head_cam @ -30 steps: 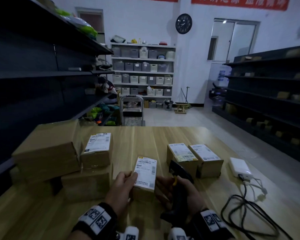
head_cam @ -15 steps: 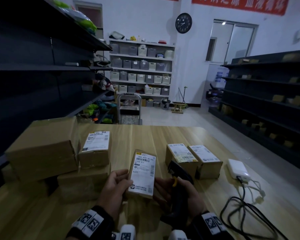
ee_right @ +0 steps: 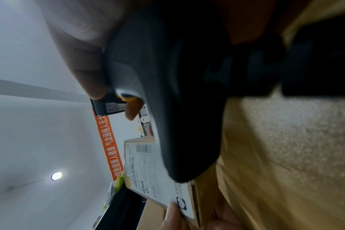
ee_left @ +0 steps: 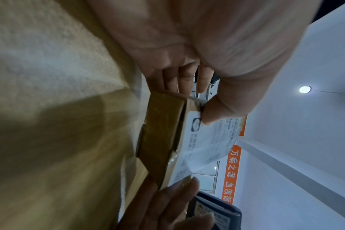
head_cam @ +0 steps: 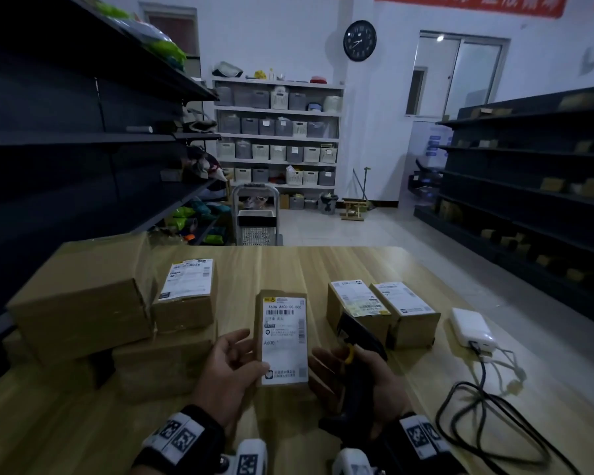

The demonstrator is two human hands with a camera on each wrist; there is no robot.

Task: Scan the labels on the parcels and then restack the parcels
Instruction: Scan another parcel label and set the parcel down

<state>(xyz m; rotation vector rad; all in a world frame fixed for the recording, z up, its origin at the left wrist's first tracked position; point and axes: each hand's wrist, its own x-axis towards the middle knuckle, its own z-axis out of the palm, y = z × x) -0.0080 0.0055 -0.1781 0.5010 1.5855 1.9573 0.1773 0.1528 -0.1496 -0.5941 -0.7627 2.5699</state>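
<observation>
My left hand (head_cam: 232, 365) holds a small cardboard parcel (head_cam: 282, 337) tilted up, its white label facing me; the thumb lies on the label's lower left corner (ee_left: 211, 115). The parcel (ee_right: 158, 175) shows its barcode in the right wrist view. My right hand (head_cam: 364, 382) grips a black handheld scanner (head_cam: 359, 341) with a yellow trigger, just right of the parcel; its fingertips touch the parcel's right edge. Two labelled parcels (head_cam: 381, 311) sit side by side behind the scanner. On the left is a stack of parcels (head_cam: 117, 313), one with a label (head_cam: 187, 279) on top.
A white box (head_cam: 471, 327) with a black cable (head_cam: 487, 423) looping toward the front edge lies on the wooden table (head_cam: 288, 265) at the right. Dark shelving flanks both sides. A cart (head_cam: 256, 217) stands beyond the table's far edge.
The left hand has raised and tilted the parcel so its label faces up toward me. The scanner hand has stayed in place.
</observation>
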